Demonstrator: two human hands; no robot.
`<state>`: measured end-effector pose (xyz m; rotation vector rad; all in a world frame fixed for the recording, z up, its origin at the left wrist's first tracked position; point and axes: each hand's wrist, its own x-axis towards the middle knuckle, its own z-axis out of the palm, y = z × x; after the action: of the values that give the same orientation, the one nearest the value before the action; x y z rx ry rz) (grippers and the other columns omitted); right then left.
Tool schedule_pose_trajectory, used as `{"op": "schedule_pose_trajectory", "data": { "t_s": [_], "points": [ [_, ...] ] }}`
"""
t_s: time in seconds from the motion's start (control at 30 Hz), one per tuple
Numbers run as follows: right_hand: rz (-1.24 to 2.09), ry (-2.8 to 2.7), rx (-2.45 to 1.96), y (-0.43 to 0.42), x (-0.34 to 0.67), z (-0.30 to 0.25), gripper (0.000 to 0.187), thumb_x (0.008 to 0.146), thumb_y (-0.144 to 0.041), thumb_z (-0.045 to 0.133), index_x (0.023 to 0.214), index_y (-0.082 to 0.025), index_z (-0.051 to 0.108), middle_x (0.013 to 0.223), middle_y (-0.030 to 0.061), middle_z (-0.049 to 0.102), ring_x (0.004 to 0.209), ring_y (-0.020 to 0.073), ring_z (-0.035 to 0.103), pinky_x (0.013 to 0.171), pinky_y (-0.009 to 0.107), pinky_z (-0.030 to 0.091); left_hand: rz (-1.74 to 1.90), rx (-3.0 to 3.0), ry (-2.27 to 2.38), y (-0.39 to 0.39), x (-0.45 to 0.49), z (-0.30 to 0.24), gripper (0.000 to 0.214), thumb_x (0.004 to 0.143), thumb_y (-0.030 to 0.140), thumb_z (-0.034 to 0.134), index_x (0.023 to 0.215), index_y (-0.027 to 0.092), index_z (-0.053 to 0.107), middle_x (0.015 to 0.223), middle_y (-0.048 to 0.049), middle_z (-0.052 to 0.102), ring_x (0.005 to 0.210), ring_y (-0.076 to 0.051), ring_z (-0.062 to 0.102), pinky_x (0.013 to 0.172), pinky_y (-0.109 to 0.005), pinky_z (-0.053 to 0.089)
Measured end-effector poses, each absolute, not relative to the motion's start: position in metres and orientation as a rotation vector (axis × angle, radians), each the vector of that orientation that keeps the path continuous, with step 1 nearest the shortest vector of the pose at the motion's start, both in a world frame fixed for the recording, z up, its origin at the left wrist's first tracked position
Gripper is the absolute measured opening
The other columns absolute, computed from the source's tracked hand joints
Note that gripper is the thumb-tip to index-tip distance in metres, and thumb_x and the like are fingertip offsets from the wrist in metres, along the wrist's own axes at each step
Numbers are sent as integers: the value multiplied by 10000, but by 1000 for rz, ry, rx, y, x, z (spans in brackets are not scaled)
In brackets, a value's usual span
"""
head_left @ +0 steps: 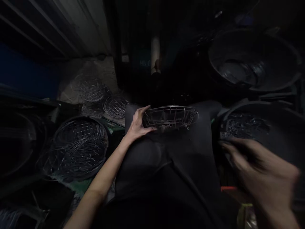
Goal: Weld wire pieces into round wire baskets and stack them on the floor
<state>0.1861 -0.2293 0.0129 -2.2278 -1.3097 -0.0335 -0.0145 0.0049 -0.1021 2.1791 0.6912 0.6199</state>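
Observation:
My left hand (139,125) is closed on the left side of a round wire basket (171,116), thumb below and fingers by the upper rim. The basket has a shiny rim and thin bars, and is held over a dark cloth or apron (164,159) that covers my lap. At the right, my right hand (257,165) is blurred by motion, thumb and fingers drawn together in a pinch. Anything between its fingertips is too dark and smeared to make out. Those fingertips are beside a dark tub (281,127) with a heap of small metal pieces (247,127).
A round tub on the left holds many wire rings and grids (81,146). Further back lie more round wire grids (116,106) on a pale sheet (71,86). Another large dark basin (293,60) stands at the back right, and an upright post (155,54) is ahead.

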Motion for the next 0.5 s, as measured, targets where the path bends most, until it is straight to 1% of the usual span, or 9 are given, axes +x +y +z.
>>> {"op": "schedule_pose_trajectory", "data": {
  "t_s": [0.03, 0.1, 0.17, 0.23, 0.3, 0.4, 0.43, 0.5],
  "points": [
    [-93, -1379, -2233, -223, 191, 9, 257, 892, -445, 513, 836, -249, 669, 746, 14, 670, 667, 179, 594, 589, 282, 446, 613, 2189, 682, 5, -15, -101, 977, 592, 564, 760, 1378, 218, 293, 1260, -121, 441, 1188, -288, 439, 1024, -460, 360],
    [-171, -1447, -2260, -215, 198, -3, 311, 907, -444, 487, 821, -213, 677, 710, 23, 667, 650, 184, 584, 569, 281, 421, 582, 2212, 671, 6, -16, -99, 987, 589, 556, 767, 1384, 218, 291, 1234, -117, 461, 1159, -288, 460, 1005, -455, 373],
    [-164, -1410, -2272, -213, 202, -16, 291, 914, -406, 487, 870, -193, 681, 770, 33, 678, 684, 178, 609, 594, 270, 431, 569, 2215, 666, 7, -17, -96, 890, 650, 493, 753, 1374, 217, 313, 1194, -100, 489, 1106, -262, 499, 968, -414, 405],
    [-116, -1370, -2234, -216, 204, -32, 264, 915, -374, 486, 918, -191, 676, 827, 35, 684, 710, 165, 636, 626, 255, 452, 578, 2213, 656, 8, -17, -91, 773, 708, 395, 732, 1352, 213, 345, 1155, -79, 516, 1059, -231, 531, 928, -362, 433],
    [-44, -1383, -2222, -221, 206, -50, 302, 922, -388, 449, 927, -195, 681, 842, 40, 690, 720, 163, 648, 640, 252, 466, 590, 2239, 666, 9, -14, -83, 729, 709, 324, 729, 1333, 211, 370, 1123, -59, 535, 1030, -214, 550, 899, -326, 450],
    [143, -1327, -2252, -226, 209, -71, 450, 893, -521, 409, 827, -181, 696, 789, 65, 697, 674, 181, 651, 616, 272, 479, 603, 2298, 715, 12, -7, -63, 717, 692, 267, 719, 1319, 212, 375, 1118, -45, 550, 1015, -205, 567, 882, -306, 464],
    [214, -1262, -2265, -225, 209, -72, 482, 866, -567, 421, 796, -178, 697, 772, 70, 698, 663, 189, 651, 612, 280, 483, 615, 2313, 719, 14, -4, -56, 718, 694, 256, 709, 1321, 209, 365, 1139, -50, 549, 1027, -207, 567, 886, -306, 466],
    [366, -1077, -2266, -216, 205, -65, 478, 810, -602, 486, 792, -174, 699, 774, 68, 702, 677, 201, 656, 624, 287, 494, 641, 2347, 673, 16, 1, -44, 698, 705, 253, 691, 1313, 191, 355, 1169, -66, 547, 1051, -212, 562, 898, -310, 469]
  ]
}}
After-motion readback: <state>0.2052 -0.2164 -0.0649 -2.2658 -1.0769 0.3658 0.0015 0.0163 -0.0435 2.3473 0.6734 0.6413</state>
